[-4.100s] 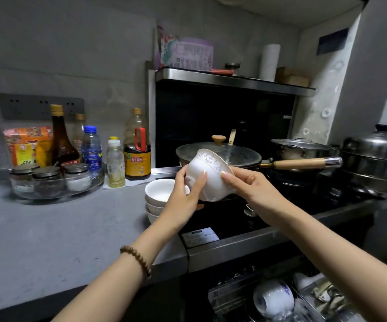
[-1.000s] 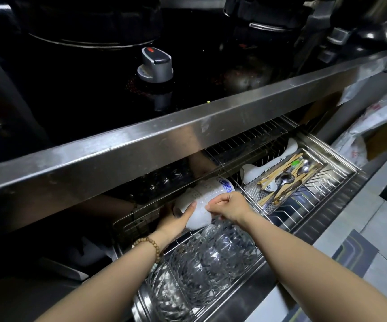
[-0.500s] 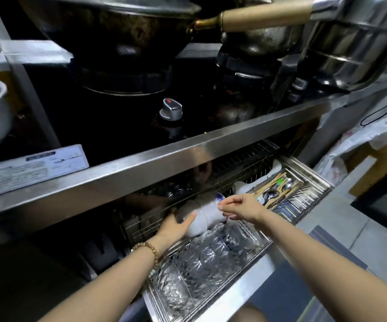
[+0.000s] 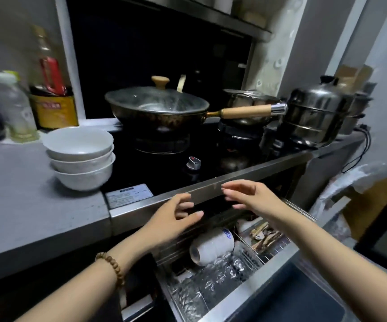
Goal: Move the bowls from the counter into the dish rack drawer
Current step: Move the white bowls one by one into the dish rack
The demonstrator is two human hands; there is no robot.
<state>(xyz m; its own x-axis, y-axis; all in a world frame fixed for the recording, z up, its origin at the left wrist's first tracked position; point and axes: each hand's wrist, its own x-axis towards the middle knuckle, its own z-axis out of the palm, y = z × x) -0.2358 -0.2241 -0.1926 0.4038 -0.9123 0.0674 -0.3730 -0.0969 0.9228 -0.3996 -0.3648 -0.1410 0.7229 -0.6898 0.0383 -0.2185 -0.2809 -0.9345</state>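
Observation:
Three white bowls (image 4: pixel 81 156) stand stacked on the grey counter (image 4: pixel 25 205), just left of the black stove. Below, the dish rack drawer (image 4: pixel 246 287) is pulled out. White bowls (image 4: pixel 211 247) lie on their sides in it, one with a blue pattern, behind several clear glass dishes. My left hand (image 4: pixel 174 219) and my right hand (image 4: pixel 250 198) hover empty in front of the steel counter edge, above the drawer, fingers loosely spread and facing each other.
A lidded wok (image 4: pixel 157 108) with a wooden handle sits on the stove, beside a small pot (image 4: pixel 248 101) and a steel steamer (image 4: pixel 315 112). Bottles (image 4: pixel 50 94) stand at the back left. A cutlery tray (image 4: pixel 267 235) occupies the drawer's right side.
Both hands have let go of the bowl in the drawer and risen to counter-edge height. The view has lifted from the drawer to the counter and stove.

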